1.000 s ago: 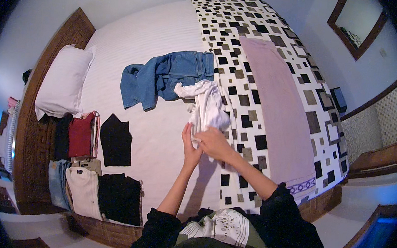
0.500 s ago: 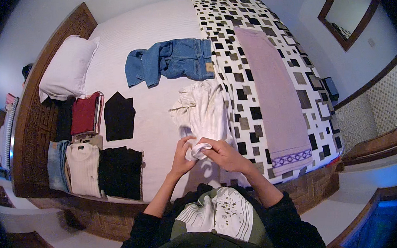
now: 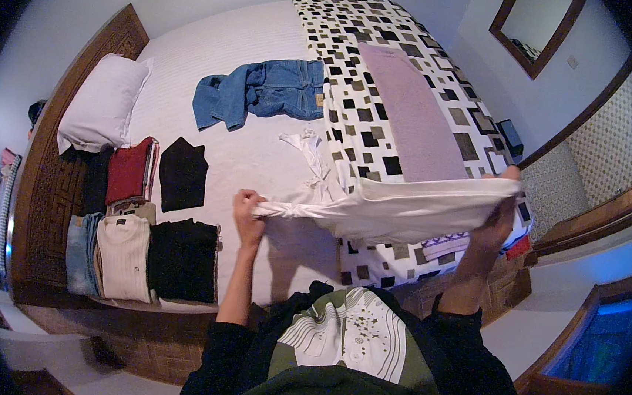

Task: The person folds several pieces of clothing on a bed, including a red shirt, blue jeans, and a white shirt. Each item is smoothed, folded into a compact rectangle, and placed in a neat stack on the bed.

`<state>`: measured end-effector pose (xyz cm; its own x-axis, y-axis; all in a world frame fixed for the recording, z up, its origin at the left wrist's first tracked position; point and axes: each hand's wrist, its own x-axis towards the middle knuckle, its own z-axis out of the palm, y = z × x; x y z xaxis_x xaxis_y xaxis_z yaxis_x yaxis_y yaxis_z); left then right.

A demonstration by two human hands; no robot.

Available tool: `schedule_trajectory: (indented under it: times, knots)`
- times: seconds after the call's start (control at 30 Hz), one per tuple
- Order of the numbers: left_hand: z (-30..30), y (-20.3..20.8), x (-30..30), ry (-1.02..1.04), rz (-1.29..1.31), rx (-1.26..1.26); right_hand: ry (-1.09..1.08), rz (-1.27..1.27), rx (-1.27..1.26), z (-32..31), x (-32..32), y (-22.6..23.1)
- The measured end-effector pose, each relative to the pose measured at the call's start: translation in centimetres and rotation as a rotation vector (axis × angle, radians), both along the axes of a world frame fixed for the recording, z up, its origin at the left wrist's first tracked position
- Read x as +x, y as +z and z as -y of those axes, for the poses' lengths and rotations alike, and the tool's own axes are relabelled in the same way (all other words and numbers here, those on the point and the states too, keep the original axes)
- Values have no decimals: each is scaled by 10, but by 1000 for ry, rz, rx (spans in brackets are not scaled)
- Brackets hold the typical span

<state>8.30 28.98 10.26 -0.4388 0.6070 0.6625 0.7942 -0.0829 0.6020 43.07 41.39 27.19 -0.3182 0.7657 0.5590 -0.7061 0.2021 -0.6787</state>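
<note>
In the head view, can see a white garment (image 3: 419, 209) pulled out between left hand (image 3: 249, 213) and right hand (image 3: 504, 209), above the near part of the bed (image 3: 247, 36). With left hand, holding the narrow, twisted left end, with fingers curled tightly round the cloth. With right hand, holding the wider right end, over the near right part of the bed, with fingers closed on the cloth but partly covered by it; cannot tell the exact place of each one. Just beyond the garment, can see also a thin white piece (image 3: 310, 152) on the bed; cannot tell surely whether part of the same garment. Farther away, can see blue jeans (image 3: 284, 87) with one leg folded across. At the right, can see a blanket (image 3: 354, 48) with black and grey-brown squares, and on it a lilac towel (image 3: 414, 123), partly hidden behind the garment. At the left, can see a white pillow (image 3: 104, 103) by the carved headboard (image 3: 49, 191); nearer, a dark red pile (image 3: 128, 174) with a black cloth (image 3: 183, 174) to its right; nearest, in one row, light blue denim (image 3: 81, 257), a cream knitted top (image 3: 124, 257) and another black garment (image 3: 183, 261)
</note>
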Motion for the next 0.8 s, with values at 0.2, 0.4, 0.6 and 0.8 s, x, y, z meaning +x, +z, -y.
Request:
schedule_trajectory:
  times: [0.2,0.4,0.6,0.8]
  knots:
    - [55,54,-38,-42,171,12,-698,-126,-386,-16,28,20]
    - [34,83,-19,-262,443,-203,-603,-65,-472,-51,56,78]
    - [-67,81,-2,-327,376,-117,-549,-134,-136,-129,-4,83]
    - [-141,37,4,-398,556,-180,-794,321,91,-176,-53,-58]
